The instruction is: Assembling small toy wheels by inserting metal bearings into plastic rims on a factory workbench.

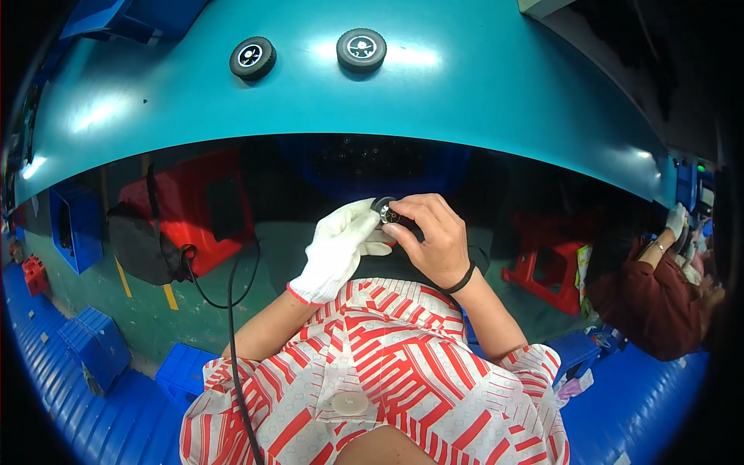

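Observation:
Between my two hands, in front of my chest and short of the table edge, is a small black toy wheel (390, 213) with a silvery hub. My left hand (341, 246), in a white knit glove, grips its left side. My bare right hand (434, 236), with a black band at the wrist, pinches the right side between thumb and fingers. Fingers cover part of the wheel. Two more black wheels lie on the table: a left wheel (252, 58) and a right wheel (361, 50), hub faces up.
A teal table (465, 101) curves across the front. Below its edge stands a dark-blue bin (372, 167) holding small round parts. Red stools (201, 205) and blue crates (97, 345) stand on the floor. A black cable (232, 333) hangs at my left. Another person (659, 298) works at the right.

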`<state>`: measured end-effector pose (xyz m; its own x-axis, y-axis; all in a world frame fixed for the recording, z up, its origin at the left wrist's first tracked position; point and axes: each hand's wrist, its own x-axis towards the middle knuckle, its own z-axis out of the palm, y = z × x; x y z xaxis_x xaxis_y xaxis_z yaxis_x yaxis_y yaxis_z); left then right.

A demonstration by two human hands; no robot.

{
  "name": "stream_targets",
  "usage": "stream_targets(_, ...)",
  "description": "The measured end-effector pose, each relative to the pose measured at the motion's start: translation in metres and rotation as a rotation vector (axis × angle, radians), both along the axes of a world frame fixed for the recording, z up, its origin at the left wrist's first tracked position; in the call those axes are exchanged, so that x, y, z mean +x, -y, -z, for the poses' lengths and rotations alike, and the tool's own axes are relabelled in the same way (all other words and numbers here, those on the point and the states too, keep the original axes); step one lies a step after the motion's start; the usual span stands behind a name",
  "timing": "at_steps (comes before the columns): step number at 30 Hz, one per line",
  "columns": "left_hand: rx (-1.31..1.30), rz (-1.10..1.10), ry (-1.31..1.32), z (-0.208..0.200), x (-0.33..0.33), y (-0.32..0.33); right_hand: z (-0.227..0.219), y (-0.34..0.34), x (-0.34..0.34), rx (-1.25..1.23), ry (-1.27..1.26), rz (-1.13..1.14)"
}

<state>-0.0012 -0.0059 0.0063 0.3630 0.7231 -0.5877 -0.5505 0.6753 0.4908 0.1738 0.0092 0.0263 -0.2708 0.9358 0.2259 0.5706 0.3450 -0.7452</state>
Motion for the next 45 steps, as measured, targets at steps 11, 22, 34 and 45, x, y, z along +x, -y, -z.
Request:
stream_targets(11,0.287,0.168,-0.506,-0.014,0.005,0.000,0.001,0.001,0.001,-0.149,0.004,0.010)
stream_targets(22,1.006,0.326,-1.155,-0.018,0.002,-0.006,0.011,0.005,0.002,-0.132,0.059,-0.114)
stream_targets(34,0.655,0.492,-0.992,-0.023,0.002,-0.017,0.010,0.000,-0.002,-0.324,0.054,-0.068)
stream_targets(45,0.384,0.457,-0.697,-0.014,-0.003,-0.023,0.011,-0.002,-0.001,-0.324,0.004,-0.077)
